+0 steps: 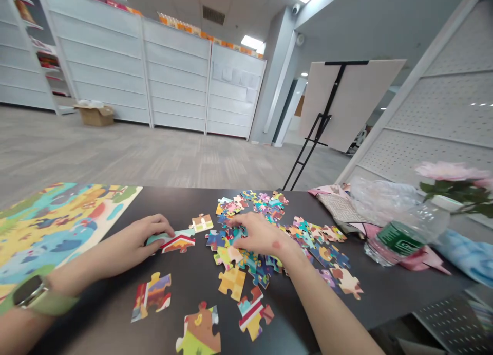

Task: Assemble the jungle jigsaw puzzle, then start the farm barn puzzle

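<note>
Across the dark tabletop [115, 303], a heap of puzzle pieces [252, 265] spreads beneath and around the right hand [258, 235], running from 12 o'clock of it round to 4 o'clock, with a cream-and-brown piece [345, 281] at that 4 o'clock end. The right hand is palm down with bent fingers reaching into the heap; whether a piece is pinched there I cannot tell. The left hand [150, 235] lies low, fingers loosely curved over the left end of a red-roofed section [179, 241], which extends from it toward 3 o'clock; whether it grips or merely rests I cannot tell. A cream-and-tan piece [202, 222] sits just beside that section, at 2 o'clock from the left hand. Apart from the heap, a red-and-purple piece [145, 295] lies at 6 o'clock of the left hand and a brown-and-green piece [199, 332] at 5 o'clock. A yellow piece [233, 281] is at 7 o'clock of the right hand, a red-striped piece [253, 315] at 6 o'clock, and a green-labelled bottle [402, 238] well apart at 3 o'clock. A colourful picture sheet [77, 221] lies at the left hand's 9 o'clock.
</note>
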Demonstrator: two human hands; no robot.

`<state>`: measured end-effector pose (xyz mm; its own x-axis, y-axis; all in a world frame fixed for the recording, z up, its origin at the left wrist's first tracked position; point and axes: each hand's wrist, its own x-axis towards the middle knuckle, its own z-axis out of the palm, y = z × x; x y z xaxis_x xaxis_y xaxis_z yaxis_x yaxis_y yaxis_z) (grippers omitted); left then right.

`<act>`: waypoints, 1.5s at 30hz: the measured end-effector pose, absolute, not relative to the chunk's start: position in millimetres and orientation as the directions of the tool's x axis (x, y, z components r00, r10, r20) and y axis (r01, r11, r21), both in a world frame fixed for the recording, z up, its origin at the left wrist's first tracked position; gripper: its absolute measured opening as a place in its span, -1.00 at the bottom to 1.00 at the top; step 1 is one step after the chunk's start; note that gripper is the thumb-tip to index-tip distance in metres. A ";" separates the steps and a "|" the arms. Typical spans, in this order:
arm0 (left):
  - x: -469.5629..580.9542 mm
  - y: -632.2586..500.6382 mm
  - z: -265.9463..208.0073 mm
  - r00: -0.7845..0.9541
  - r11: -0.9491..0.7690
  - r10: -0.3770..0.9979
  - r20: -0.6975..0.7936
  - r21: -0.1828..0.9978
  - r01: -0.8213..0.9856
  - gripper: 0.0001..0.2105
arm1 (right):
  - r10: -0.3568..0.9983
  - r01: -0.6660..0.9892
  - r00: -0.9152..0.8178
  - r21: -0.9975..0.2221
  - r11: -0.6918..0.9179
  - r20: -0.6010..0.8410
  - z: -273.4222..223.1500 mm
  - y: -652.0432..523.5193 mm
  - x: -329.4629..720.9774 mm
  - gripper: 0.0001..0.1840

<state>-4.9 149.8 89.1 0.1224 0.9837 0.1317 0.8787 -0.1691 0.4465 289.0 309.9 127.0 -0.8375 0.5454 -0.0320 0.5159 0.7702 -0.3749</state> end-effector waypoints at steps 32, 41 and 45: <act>-4.9 148.3 89.8 0.115 -0.162 0.985 0.125 0.480 0.862 -0.73 | 0.581 0.505 -0.814 -0.474 0.722 0.016 126.6 323.3 288.0 -0.65; -9.1 148.0 94.0 0.162 -0.229 0.970 0.184 0.452 0.862 -0.75 | 0.558 0.191 -0.828 -0.913 0.361 0.047 121.4 287.6 252.9 -0.41; -11.4 150.8 91.7 0.157 -0.230 0.968 0.195 0.449 0.863 -0.79 | 0.471 0.251 -0.875 -0.936 0.248 -0.110 103.2 250.7 217.0 -0.49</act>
